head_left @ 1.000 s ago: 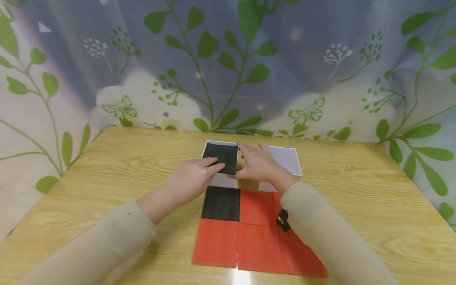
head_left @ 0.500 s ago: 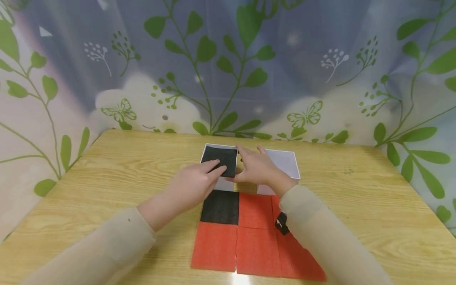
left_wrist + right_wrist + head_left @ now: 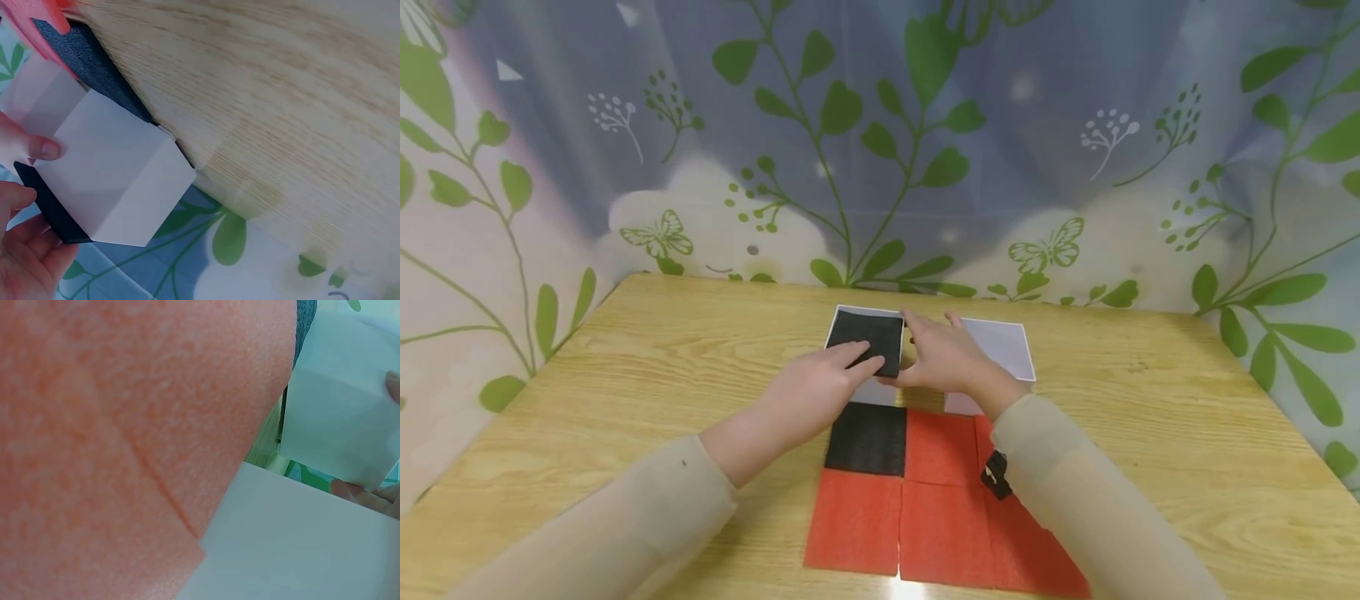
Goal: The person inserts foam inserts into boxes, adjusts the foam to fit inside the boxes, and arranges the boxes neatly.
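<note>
In the head view a black felt-like square [image 3: 871, 329] lies on a white box [image 3: 874, 392] at the table's far side. My left hand [image 3: 812, 385] has two fingers stretched over its near part; in the left wrist view thumb and fingers are on either side of the black edge [image 3: 59, 215]. My right hand [image 3: 943, 354] grips the box's right side, thumb at the near corner and fingers at the far one. Its palm side is hidden from the head. Skin fills much of the right wrist view, beside the box's white face [image 3: 340, 419].
A second white box [image 3: 1006, 350] stands just right of my right hand. Nearer on the wooden table [image 3: 1150, 400] lie another black square [image 3: 867, 440] and several red squares [image 3: 853, 521] in rows. A small black object [image 3: 996, 475] shows beside my right sleeve. A leaf-patterned curtain [image 3: 880, 167] hangs behind.
My left fingertips have slid slightly right, toward the near right corner of the black square. My right hand keeps its hold on the box. The head view has shifted a little.
</note>
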Available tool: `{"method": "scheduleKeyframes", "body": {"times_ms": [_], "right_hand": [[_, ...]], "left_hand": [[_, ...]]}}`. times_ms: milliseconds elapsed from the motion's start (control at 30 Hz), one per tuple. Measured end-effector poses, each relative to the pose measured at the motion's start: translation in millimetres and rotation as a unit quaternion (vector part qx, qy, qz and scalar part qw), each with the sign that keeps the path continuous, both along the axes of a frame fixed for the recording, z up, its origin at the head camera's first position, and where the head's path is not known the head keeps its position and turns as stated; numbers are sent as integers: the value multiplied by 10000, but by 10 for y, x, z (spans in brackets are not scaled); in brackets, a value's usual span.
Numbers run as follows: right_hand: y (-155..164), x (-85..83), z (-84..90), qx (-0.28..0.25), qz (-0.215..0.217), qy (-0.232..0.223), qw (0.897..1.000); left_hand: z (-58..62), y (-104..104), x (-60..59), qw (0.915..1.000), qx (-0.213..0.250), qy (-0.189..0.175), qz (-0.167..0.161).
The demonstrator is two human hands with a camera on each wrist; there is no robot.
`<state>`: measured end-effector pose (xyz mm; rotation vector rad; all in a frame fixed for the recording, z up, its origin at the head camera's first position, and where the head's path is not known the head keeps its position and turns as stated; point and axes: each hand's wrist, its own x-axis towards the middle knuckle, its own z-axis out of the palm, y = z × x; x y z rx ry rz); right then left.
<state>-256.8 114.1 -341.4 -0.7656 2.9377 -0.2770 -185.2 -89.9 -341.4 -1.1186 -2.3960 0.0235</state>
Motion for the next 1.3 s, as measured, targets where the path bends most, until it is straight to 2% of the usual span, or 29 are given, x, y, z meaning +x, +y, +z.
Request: {"method": "scheduleKeyframes", "body": {"times_ms": [767,1300], "right_hand": [[-5,28,-9,-43,27,44,10000],[4,23,-19,-82,56,79,9999]], "left_hand": [[-4,12,-51,9995,39,-228,203],[-74,16,-106,9995,230,31,201]]}}
